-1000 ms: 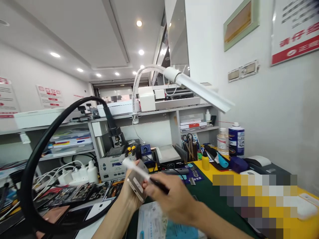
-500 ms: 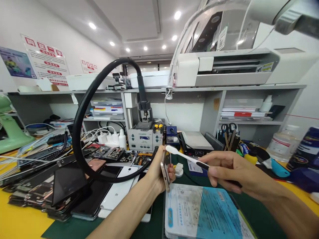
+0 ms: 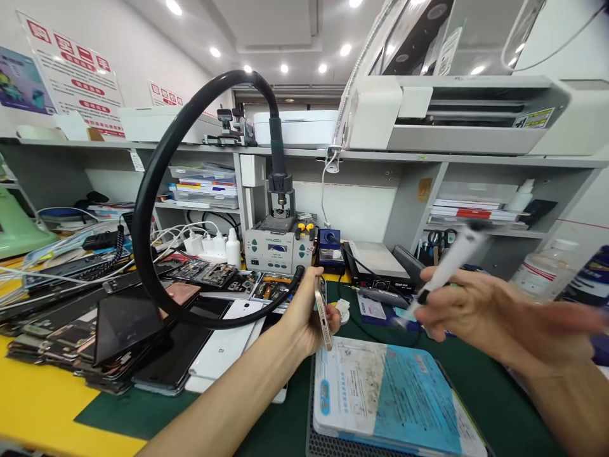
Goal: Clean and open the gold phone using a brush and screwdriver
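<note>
My left hand (image 3: 309,311) is closed around a gold-edged phone (image 3: 323,317), held nearly upright above the bench. The phone's bottom edge with its port faces me, and its screen side is mostly hidden. To the right, my right hand (image 3: 476,311) grips a slim white tool with black parts (image 3: 445,266) between thumb and fingers, apart from the phone. Motion smears the tool and the thumb side of this hand, so its exact kind is unclear. Below both hands lies a blue and white box (image 3: 380,393), stained dark on top.
A black hose (image 3: 143,209) loops from the grey soldering station (image 3: 278,251) close to my left hand. Stacked phones and parts (image 3: 95,330) cover the left side, with a white phone (image 3: 226,343) beside my forearm. A clear bottle (image 3: 542,273) stands at the right.
My right hand has moved right, away from the phone, and the white tool has swung round to tilt up to the right. My left hand still holds the phone. The view has shifted slightly.
</note>
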### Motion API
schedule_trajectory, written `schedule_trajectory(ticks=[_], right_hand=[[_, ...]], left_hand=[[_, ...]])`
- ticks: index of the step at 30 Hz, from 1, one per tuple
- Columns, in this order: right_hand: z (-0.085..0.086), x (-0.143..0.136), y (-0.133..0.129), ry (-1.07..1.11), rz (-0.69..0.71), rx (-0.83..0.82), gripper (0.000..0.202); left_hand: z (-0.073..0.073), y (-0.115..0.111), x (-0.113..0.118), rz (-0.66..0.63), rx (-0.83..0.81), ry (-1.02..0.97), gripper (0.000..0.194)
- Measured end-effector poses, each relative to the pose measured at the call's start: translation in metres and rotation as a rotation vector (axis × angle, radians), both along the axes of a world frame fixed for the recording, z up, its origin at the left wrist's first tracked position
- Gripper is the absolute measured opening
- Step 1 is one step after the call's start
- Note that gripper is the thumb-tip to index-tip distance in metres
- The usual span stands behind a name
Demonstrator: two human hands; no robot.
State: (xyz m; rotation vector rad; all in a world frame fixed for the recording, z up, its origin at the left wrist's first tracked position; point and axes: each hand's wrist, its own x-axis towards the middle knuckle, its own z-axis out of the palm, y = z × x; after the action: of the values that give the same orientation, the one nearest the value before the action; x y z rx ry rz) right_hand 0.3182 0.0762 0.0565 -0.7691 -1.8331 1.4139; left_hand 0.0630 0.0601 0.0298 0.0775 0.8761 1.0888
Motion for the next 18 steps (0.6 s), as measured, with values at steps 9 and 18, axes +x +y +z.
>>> schedule_trajectory(ticks=[9,18], right_hand=[[0.005,-0.027,-0.003,0.564,-0.376,-0.336,0.011],[-0.005,-0.04,-0.017,0.437,-0.084,-0.468,0.017]], left_hand=[[-0.002,0.001,0.0,0.022,-0.037,-0.004,0.044],[-0.004,0.001,0.002,0.028,0.043,0.009,0.044]])
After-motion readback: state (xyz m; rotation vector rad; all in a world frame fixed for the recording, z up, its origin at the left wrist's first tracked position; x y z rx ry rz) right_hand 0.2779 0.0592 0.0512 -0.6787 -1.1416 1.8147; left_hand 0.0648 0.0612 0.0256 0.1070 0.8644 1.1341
